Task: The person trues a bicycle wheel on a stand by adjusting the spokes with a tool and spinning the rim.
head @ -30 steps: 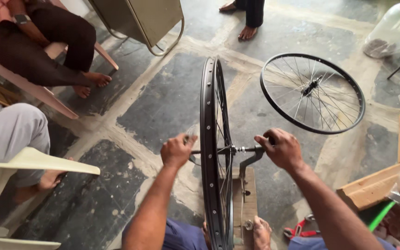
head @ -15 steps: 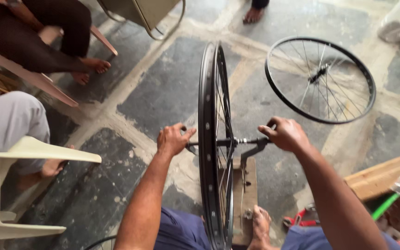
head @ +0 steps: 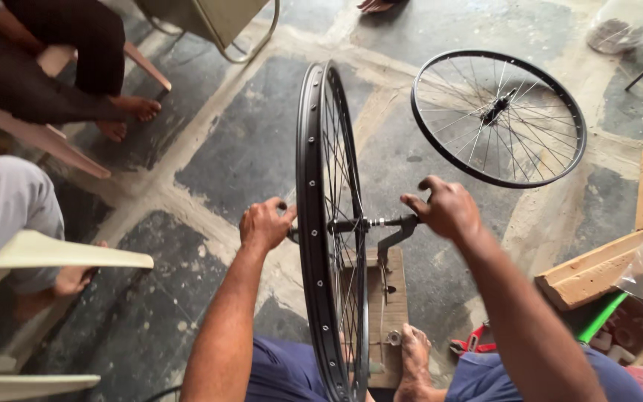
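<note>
- Two bicycle wheels are in view: one upright wheel (head: pixel 329 223) stands edge-on on a grey metal stand (head: pixel 390 246), and a second wheel (head: pixel 498 117) lies flat on the stone floor (head: pixel 217 149), well apart.
- The left hand (head: pixel 264 223) is closed around the left end of the axle.
- The right hand (head: pixel 444 208) curls its fingers over the right end of the axle, at the top of the stand.
- One wooden board (head: pixel 382 313) carries the stand; one bare foot (head: pixel 414 357) rests on it.
- Two plastic chairs stand at the left, a pink chair (head: pixel 53 141) and a cream chair (head: pixel 31 257).
</note>
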